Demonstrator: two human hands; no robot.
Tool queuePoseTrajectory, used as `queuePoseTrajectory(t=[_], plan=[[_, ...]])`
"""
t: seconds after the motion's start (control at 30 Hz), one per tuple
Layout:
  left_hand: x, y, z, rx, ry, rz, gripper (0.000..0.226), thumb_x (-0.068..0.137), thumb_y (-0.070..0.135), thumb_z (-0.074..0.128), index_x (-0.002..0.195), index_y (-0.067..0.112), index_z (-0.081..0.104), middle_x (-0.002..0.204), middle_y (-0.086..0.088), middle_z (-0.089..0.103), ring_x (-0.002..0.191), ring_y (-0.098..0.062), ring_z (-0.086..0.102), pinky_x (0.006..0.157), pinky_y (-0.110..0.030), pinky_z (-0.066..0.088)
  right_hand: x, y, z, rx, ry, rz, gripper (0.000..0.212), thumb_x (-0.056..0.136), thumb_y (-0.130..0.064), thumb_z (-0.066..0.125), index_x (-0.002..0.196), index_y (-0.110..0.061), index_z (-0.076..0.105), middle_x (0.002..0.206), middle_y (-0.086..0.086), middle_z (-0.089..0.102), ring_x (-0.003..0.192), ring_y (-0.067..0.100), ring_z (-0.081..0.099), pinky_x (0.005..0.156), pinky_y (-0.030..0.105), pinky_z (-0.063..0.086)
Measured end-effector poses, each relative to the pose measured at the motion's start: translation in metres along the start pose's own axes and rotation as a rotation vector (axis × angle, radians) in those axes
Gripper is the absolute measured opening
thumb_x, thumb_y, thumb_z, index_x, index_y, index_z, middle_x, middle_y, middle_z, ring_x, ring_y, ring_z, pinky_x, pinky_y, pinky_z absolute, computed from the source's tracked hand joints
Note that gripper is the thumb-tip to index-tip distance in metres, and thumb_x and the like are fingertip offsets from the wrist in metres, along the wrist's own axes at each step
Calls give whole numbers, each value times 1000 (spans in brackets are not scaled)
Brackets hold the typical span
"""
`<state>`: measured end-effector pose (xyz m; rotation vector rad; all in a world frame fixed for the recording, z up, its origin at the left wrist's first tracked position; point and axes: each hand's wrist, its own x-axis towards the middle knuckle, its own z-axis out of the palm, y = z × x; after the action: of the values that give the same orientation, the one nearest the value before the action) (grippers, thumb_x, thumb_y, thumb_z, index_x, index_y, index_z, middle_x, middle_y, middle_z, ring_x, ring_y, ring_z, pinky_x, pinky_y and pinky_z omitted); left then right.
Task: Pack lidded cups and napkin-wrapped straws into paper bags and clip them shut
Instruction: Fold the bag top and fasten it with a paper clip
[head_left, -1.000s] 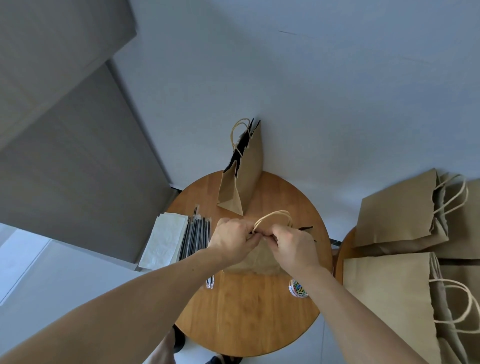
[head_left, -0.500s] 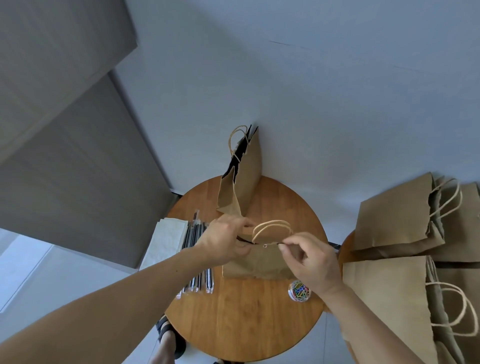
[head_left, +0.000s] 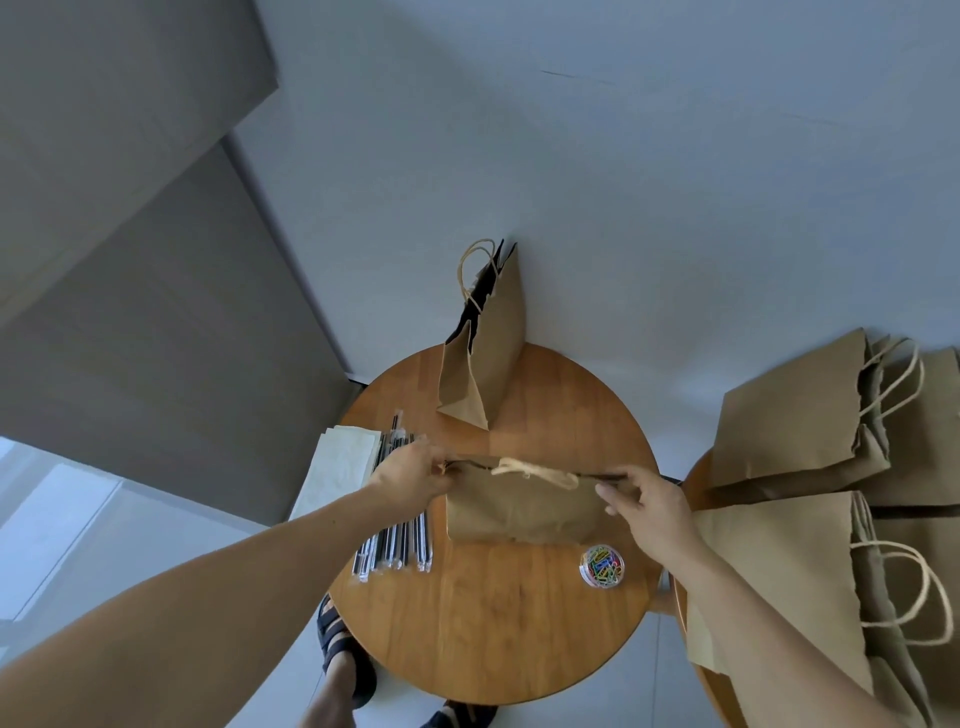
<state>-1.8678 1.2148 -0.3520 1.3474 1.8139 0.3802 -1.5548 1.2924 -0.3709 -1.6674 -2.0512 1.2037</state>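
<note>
Round table (head_left: 498, 623) — paper bag (head_left: 524, 512) between left hand (head_left: 415, 475) and right hand (head_left: 649, 501), each grip pinching its rim.

Hidden, cut off, too small
The near paper bag (head_left: 524, 512) conceals its contents, and the far bag (head_left: 498, 353) shows only darkness inside. The stacked bags (head_left: 779, 561) run off the right edge (covering most of their table). The left forearm (head_left: 291, 561) crosses the straws (head_left: 400, 540). Clips in the tub (head_left: 601, 566) are too small to tell apart.
</note>
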Motion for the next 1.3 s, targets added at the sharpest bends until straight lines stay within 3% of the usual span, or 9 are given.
queuePoseTrajectory(t=[0.07,0.27,0.4,0.57,0.7,0.9,1.03,1.17,1.3], plan=[[-5,3,-2,-67,34,-6,25,95,18,61,82,39,65,81,9,62,84,-17,60,70,-23,45,0,-6,2,47,48,30,3,93,-39,62,91,-39,61,75,-18,69,72,-5,67,63,19,46],[-23,20,-28,-416,159,-48,11,94,27,65,85,23,72,63,17,66,57,4,59,56,-8,44,-8,-50,-1,353,200,9,6,98,-28,58,99,-24,61,71,-1,73,58,13,67,52,24,53],[-42,43,-62,-658,210,8,20,94,27,65,92,8,71,83,-10,72,71,-18,63,70,-32,54,-14,-95,-11,452,333,-8,13,97,-31,59,98,-18,59,63,3,70,52,14,63,51,27,50],[-73,62,-104,-874,304,93,19,95,23,64,85,7,67,71,-7,64,63,-19,55,56,-28,49,-28,-159,-23,486,517,-91,16,94,-36,63,95,-21,60,50,-2,60,46,8,56,47,27,44],[-108,65,-151,-913,349,238,28,95,24,64,91,-4,68,73,-6,69,63,-16,63,58,-25,53,-49,-227,-30,505,639,-174,14,93,-37,65,89,-25,60,47,-3,58,43,8,53,50,30,43],[-176,65,-239,-915,392,418,24,94,31,65,83,11,74,78,-4,75,69,-15,70,60,-23,54,-96,-344,-23,582,784,-272,15,92,-32,67,94,-18,64,47,-4,58,40,7,53,45,27,47],[-229,59,-295,-911,418,517,27,95,30,64,77,17,77,85,-12,75,70,-20,68,59,-25,53,-129,-417,-10,618,846,-352,12,91,-32,67,82,-33,59,68,-3,64,43,6,55,58,38,52],[-285,51,-348,-910,515,598,28,97,28,62,86,5,73,80,-11,71,66,-21,66,55,-28,54,-158,-486,0,628,863,-439,12,90,-34,68,83,-35,59,82,3,67,43,4,54,59,35,53],[-334,41,-401,-891,666,631,27,96,27,63,88,2,73,78,-14,72,62,-22,65,53,-31,56,-176,-556,12,689,811,-523,11,88,-31,71,83,-32,61,66,-8,64,42,7,52,47,28,47]])
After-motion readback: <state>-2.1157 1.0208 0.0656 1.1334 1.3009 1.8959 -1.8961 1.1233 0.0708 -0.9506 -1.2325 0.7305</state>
